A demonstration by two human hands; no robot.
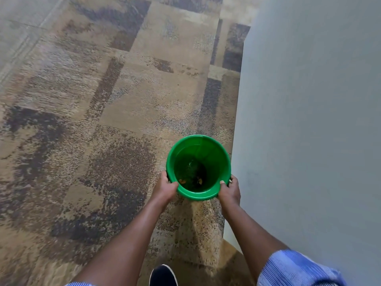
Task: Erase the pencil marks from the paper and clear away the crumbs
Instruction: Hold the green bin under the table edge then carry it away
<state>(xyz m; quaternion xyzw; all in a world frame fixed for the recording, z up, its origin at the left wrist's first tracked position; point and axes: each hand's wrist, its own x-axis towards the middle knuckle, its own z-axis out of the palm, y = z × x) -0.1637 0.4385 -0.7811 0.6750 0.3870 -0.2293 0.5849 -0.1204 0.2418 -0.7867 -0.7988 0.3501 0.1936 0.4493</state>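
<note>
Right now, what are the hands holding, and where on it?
Both hold the green bin by its near rim: left hand on its left side, right hand on its right.

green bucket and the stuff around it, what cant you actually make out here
Head view only:
- Green bucket: its contents are dark and small, a few orange bits on the bottom; what they are cannot be told. Its outer wall and base are hidden by its own rim.
- Left hand and right hand: fingers curl under the rim, out of sight.
- Dark shoe: cut off by the bottom edge.
- Carpet: motion-blurred.
- Paper and pencil marks: not in view.
</note>
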